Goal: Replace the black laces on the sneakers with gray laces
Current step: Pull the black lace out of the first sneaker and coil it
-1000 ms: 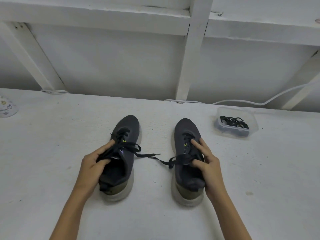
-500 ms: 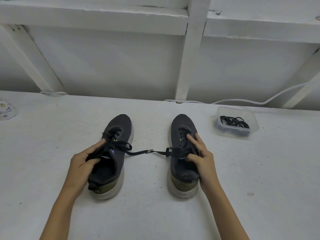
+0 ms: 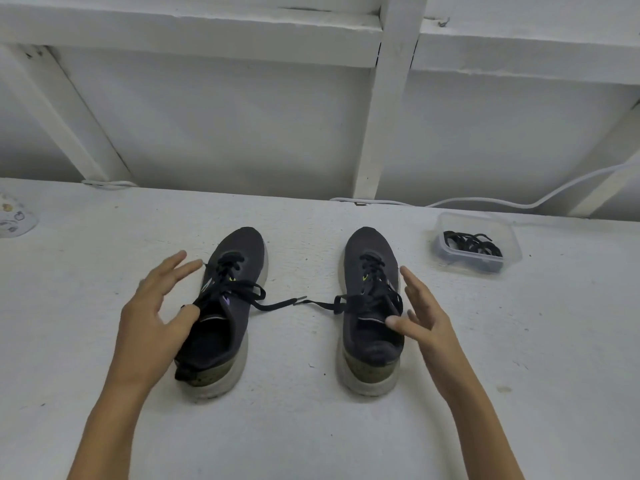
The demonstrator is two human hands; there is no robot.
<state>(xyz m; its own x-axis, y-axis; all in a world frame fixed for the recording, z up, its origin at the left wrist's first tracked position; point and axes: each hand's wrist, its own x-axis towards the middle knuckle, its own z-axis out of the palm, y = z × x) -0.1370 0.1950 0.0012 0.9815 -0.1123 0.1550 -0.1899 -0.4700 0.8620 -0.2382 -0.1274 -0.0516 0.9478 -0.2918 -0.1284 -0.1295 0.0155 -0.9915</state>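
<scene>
White table (image 3: 311, 438), wall w/ white timber framing behind. On the table the two sneakers stand side by side, toes pointing away from the person, well apart: left sneaker (image 3: 242, 251), right sneaker (image 3: 372, 244). Both dark w/ pale soles.

Hands are apart, one per shoe, and neither grips anything. The left hand (image 3: 152, 317) is spread open at the outer side of the left sneaker, thumb at the collar edge; whether it touches I can't tell. The right hand (image 3: 427, 313) is open the same way at the outer side of the right sneaker, thumb over the collar.

My read: very start of the job. The black laces (image 3: 227, 271) are fully threaded on both shoes, nothing pulled out yet. Bows look undone though, since loose ends trail onto the table between the shoes, tips (image 3: 299, 300) nearly meeting. Next move prob. needs one shoe picked or pinned down w/ one hand while the other pinches the lace at the top eyelets and draws it out, row by row.

Off to the right, near the wall, sits a clear plastic tub (image 3: 512, 237) w/ a coil of spare laces (image 3: 474, 242) in it. They look dark from here; gray or not, can't tell.

Writing — none I can read. Each tongue has a small yellow-green mark (image 3: 231, 279), the left sneaker a purple mark (image 3: 225, 300) on its side; no brand name legible. A round thing (image 3: 15, 220) at the far left edge has tiny drawings, too small to read.
</scene>
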